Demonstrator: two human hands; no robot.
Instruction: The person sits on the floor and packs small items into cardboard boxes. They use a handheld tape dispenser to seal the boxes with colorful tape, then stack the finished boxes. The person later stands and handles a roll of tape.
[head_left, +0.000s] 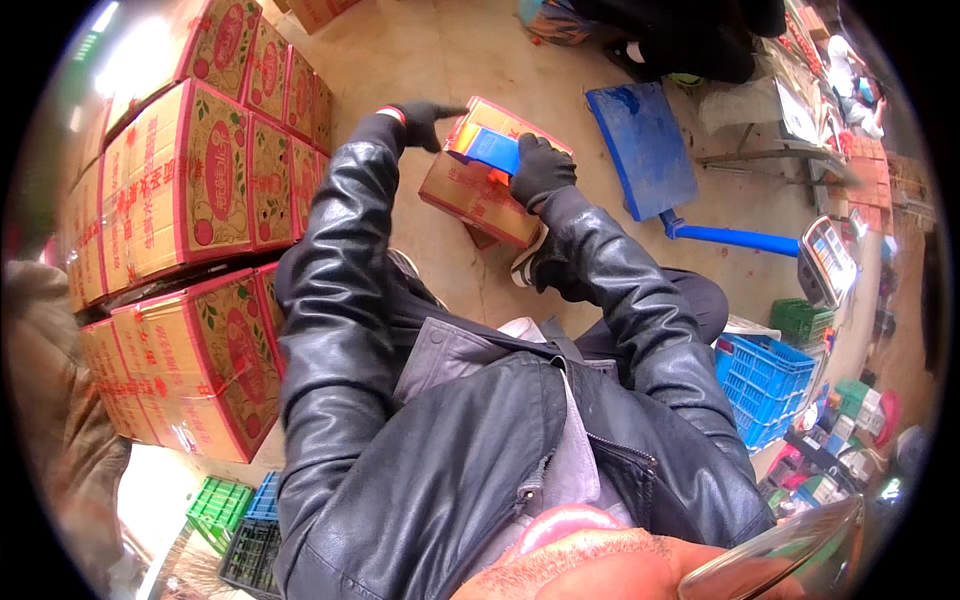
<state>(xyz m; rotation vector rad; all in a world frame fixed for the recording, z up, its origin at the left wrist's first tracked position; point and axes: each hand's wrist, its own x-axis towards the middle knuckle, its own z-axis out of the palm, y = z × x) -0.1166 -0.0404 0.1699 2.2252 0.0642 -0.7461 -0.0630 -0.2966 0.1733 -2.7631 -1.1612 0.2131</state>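
Observation:
A printed cardboard carton (480, 196) with red edges lies on the floor before me, set at an angle. In its black glove my right hand (545, 171) grips a blue tool (492, 150), which looks like a packing-tape dispenser. The tool lies over the carton's top, its orange-yellow end (463, 140) at the left edge. My left hand (426, 122), also in a black glove, is beside that edge with thumb and index finger apart. Whether a fingertip touches the carton I cannot tell. Part of another brown piece (480, 237) shows beneath the carton.
Stacked printed cartons (217, 172) rise close on my left. A blue platform scale (645, 150) with a display head (827, 259) stands to the right. Blue crates (761, 386) sit near my right elbow. A person in dark clothes (675, 34) is ahead; green crates (219, 504) are behind left.

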